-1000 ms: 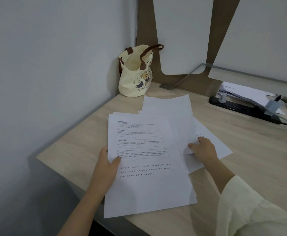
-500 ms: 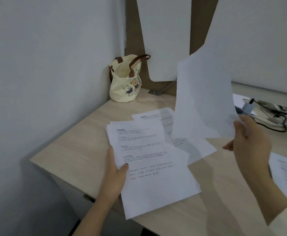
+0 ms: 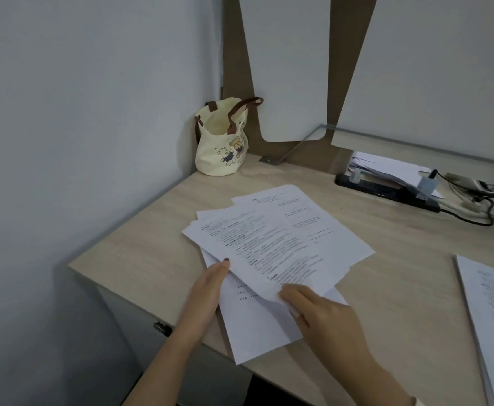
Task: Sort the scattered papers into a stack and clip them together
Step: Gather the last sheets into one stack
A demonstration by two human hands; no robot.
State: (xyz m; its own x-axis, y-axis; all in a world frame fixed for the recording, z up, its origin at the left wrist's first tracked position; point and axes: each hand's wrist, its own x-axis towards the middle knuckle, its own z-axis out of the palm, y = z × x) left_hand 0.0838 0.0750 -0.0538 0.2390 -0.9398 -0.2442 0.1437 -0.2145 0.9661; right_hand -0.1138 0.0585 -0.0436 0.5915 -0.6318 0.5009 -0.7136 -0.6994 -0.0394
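The papers (image 3: 257,326) lie in a loose, fanned pile on the near left part of the desk (image 3: 140,253), their edges not squared and one corner hanging over the near edge; the top sheet (image 3: 257,250), printed with lines of text, sits skewed across the others; the left hand (image 3: 207,291) grips the pile at its left edge, thumb on top and fingers hidden underneath; the right hand (image 3: 324,320) reaches in from the near right, fingers fairly straight, and pinches the top sheet's near edge, a sliver of white showing between its fingers; another printed sheet (image 3: 491,312) lies apart at the right edge; a cream bag (image 3: 222,150) with bear pictures stands in the far left corner against the wall; a black power strip (image 3: 386,190) lies far right.
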